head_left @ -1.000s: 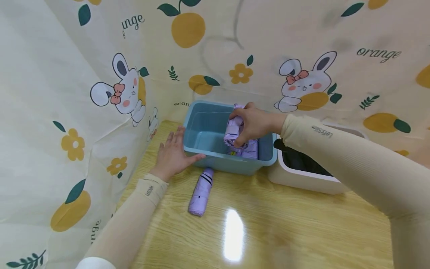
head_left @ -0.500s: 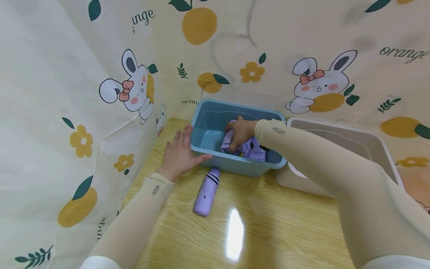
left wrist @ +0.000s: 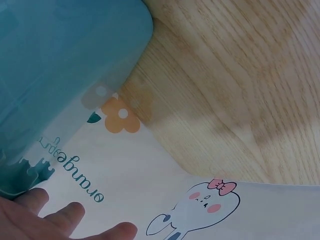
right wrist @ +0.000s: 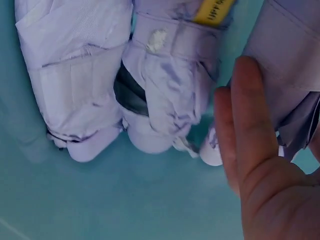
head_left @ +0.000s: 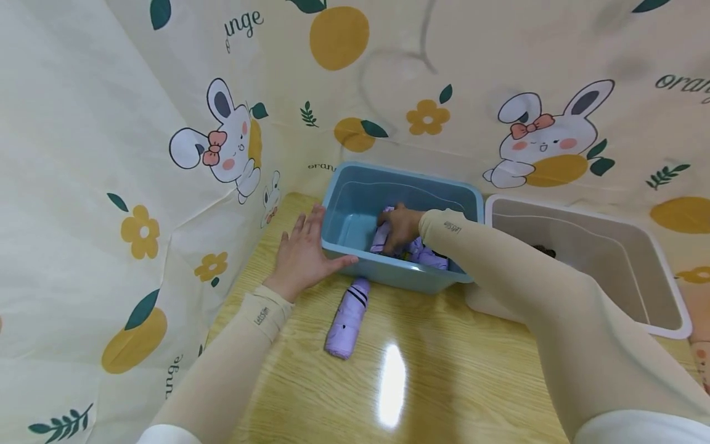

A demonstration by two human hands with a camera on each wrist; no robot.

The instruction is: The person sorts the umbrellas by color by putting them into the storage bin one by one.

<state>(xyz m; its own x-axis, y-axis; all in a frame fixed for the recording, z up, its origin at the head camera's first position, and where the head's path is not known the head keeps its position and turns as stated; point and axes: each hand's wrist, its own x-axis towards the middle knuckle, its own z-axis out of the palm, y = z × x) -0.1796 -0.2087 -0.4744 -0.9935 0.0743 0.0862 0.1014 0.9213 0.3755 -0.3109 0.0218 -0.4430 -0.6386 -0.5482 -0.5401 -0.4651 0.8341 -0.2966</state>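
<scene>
Inside the light blue bin (head_left: 388, 273), my right hand (head_left: 403, 227) holds a folded lavender umbrella (head_left: 380, 238) between fingers and thumb. The right wrist view shows the fingers (right wrist: 250, 115) lying along its wrapped fabric. Beside it in the bin lie other folded umbrellas (right wrist: 75, 75), one bearing a yellow label (right wrist: 214, 11). My left hand (head_left: 302, 258) rests against the bin's left end, fingers spread and thumb toward the front rim. Another lavender umbrella (head_left: 348, 317) with dark stripes lies on the table before the bin.
A beige bin (head_left: 654, 271) stands right of the blue one, partly behind my right sleeve, with a small dark item (head_left: 545, 251) inside. Cloth printed with rabbits and oranges (head_left: 455, 37) rises behind and left of the wooden table (head_left: 444, 357).
My right hand has lowered the umbrella deeper into the blue bin. The left hand keeps its place at the bin's end. The view has shifted slightly, showing more of the beige bin.
</scene>
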